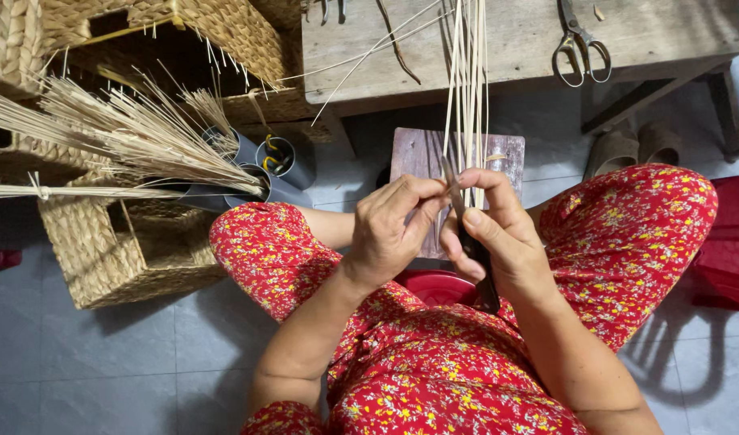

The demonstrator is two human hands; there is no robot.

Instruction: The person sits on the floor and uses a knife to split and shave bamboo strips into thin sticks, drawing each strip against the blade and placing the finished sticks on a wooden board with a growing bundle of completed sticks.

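Observation:
My left hand [393,228] pinches the lower end of a bundle of thin pale reed strips [467,89] that runs up and away over the workbench. My right hand [498,234] grips a dark-handled knife [471,242], its blade pointing up against the strips between my two thumbs. Both hands sit close together above my lap, over red flowered trousers [627,234]. A small wooden board [422,153] lies on the floor behind the hands.
A wooden workbench [530,40] with scissors [580,48] stands ahead. Woven baskets [120,250] and grey tubes [281,165] holding dry stalks are at the left. A red stool [438,286] shows between my knees. Sandals [635,145] lie at the right on the grey tiled floor.

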